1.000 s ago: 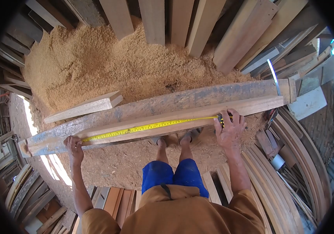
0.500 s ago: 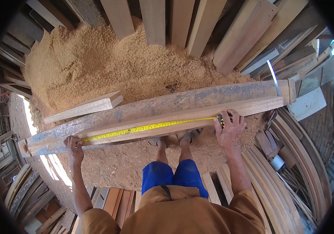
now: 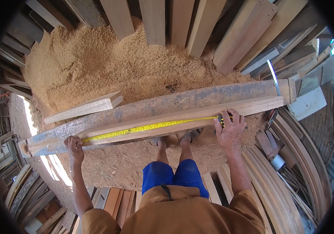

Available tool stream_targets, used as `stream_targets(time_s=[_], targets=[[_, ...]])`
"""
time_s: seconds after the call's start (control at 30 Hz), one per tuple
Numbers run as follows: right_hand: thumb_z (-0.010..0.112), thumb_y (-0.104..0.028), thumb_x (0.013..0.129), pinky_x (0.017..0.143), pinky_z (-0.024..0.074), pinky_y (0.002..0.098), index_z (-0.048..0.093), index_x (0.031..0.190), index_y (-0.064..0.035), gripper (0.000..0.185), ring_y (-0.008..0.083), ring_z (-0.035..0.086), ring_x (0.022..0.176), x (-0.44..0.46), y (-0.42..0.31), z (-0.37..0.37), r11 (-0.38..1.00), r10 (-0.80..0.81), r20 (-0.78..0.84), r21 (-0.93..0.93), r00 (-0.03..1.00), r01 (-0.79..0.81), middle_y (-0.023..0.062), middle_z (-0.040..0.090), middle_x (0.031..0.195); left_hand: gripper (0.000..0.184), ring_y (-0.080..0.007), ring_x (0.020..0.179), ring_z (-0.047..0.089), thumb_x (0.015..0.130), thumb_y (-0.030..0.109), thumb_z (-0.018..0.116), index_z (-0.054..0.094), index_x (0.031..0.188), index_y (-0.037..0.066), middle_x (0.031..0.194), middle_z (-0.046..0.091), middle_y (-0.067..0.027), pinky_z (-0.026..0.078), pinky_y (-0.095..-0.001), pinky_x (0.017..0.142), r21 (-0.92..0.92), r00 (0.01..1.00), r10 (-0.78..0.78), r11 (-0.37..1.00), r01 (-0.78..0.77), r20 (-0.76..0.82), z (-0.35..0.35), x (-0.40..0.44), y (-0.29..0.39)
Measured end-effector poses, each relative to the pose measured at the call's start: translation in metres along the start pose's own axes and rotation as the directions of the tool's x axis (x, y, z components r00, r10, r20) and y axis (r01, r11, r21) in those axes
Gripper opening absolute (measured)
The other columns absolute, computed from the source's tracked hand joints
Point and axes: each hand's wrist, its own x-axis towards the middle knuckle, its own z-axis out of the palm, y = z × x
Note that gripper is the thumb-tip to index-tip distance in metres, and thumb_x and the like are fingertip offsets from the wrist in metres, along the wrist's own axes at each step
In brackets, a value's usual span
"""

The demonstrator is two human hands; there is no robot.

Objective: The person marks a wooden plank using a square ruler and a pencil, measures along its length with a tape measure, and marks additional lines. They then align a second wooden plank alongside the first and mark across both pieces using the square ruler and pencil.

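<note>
A yellow measuring tape (image 3: 147, 127) is stretched along a long wooden beam (image 3: 182, 116), which lies on a worn bench plank (image 3: 147, 105). At the beam's left end, my left hand (image 3: 74, 147) is closed on the tape's end, pressing it against the wood. My right hand (image 3: 230, 126) wraps over the dark tape case near the beam's right part, and the fingers partly hide the case. The blade runs nearly straight between both hands.
A short wooden block (image 3: 85, 108) lies on the bench's far edge at left. Behind is a heap of sawdust (image 3: 97, 66) with upright planks (image 3: 152, 21). Stacked boards (image 3: 268, 183) stand at the right. A metal strip (image 3: 273, 77) rises near the bench's right end.
</note>
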Motion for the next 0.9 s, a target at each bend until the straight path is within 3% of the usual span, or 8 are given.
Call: stream_targets(time_s=[0.9], targets=[[0.073,-0.042,0.095,0.091,0.0422,0.0543,0.075,0.122,-0.0101,0.042,0.0373,0.056,0.111,0.0007,-0.0018,-0.0004,1.000,0.006,0.001,-0.012,1.000,-0.006,0.0127,0.062,0.128,0.007,-0.0378,0.105,0.054,0.091,0.004,0.065,0.060,0.096,0.006,0.100,0.064,-0.0128,0.042,-0.0518,0.098,-0.008,1.000,-0.027,1.000,0.027,0.013,-0.0007,-0.0002,0.0018]])
